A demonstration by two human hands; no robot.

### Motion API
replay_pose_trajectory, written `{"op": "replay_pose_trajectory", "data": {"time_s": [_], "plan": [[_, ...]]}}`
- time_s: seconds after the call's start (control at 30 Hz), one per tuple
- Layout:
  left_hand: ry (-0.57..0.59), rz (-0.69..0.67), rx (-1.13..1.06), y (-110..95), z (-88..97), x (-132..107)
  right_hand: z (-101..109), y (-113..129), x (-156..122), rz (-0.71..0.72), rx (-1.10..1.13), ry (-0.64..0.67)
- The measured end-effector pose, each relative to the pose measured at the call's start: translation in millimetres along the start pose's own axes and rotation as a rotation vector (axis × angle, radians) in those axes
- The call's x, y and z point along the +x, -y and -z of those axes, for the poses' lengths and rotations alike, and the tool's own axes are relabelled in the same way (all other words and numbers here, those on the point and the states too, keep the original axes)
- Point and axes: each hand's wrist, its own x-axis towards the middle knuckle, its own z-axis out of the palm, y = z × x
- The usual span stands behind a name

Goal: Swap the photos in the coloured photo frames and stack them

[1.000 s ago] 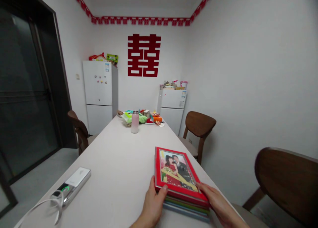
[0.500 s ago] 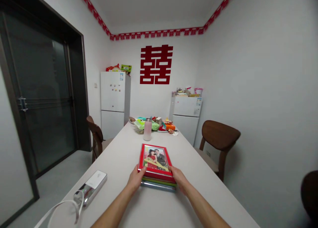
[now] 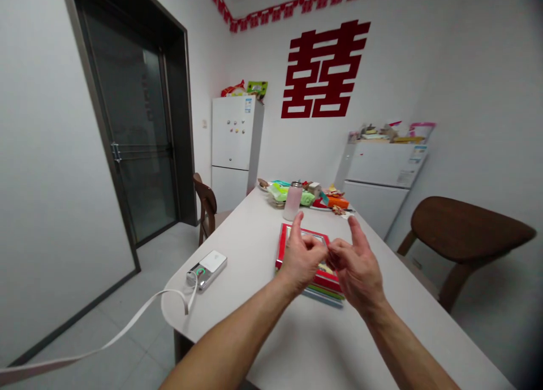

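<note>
Frames (image 3: 328, 282), red over green and blue, lie beneath empty, half-curled hands (image 3: 303, 258), thumbs raised.

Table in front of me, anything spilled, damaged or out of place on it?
Nothing looks spilled or damaged, though your left hand and right hand partly hide the red picture frame. Untidy: packets jumbled at the far end, and a white cable trailing off the table at left.

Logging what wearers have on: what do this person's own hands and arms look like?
The left hand and right hand are ungloved. Both forearms are bare to the frame edge, with no sleeve, watch, bracelet or cable visible. Rings can't be ruled out; some fingers are hidden.
</note>
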Motion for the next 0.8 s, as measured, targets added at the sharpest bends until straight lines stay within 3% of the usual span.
{"op": "replay_pose_trajectory", "data": {"time_s": [0.07,0.13,0.37,0.43,0.6,0.7,0.8], "plan": [[0.165,-0.058,-0.144,-11.6,-7.9,-7.2,-11.1,14.4,-11.4,0.033,0.136,0.023],[0.237,-0.070,-0.238,-12.7,-6.4,-15.4,-13.0,14.9,-21.7,0.014,0.174,0.025],[0.143,0.088,-0.244,15.1,8.9,-27.8,-3.0,-17.4,-39.8,-0.143,0.146,0.026],[0.102,0.083,-0.250,8.1,6.6,-22.6,-3.9,-10.6,-34.9,-0.140,0.168,-0.001],[0.058,0.089,-0.269,-33.6,1.0,2.4,-2.9,23.8,-3.7,-0.144,0.343,-0.124],[0.142,0.197,-0.240,-48.0,-1.1,12.6,-1.5,32.8,11.0,-0.264,0.376,-0.091],[0.261,0.324,-0.188,-47.9,-6.8,13.8,-3.8,31.1,14.4,-0.367,0.336,0.007]]}}
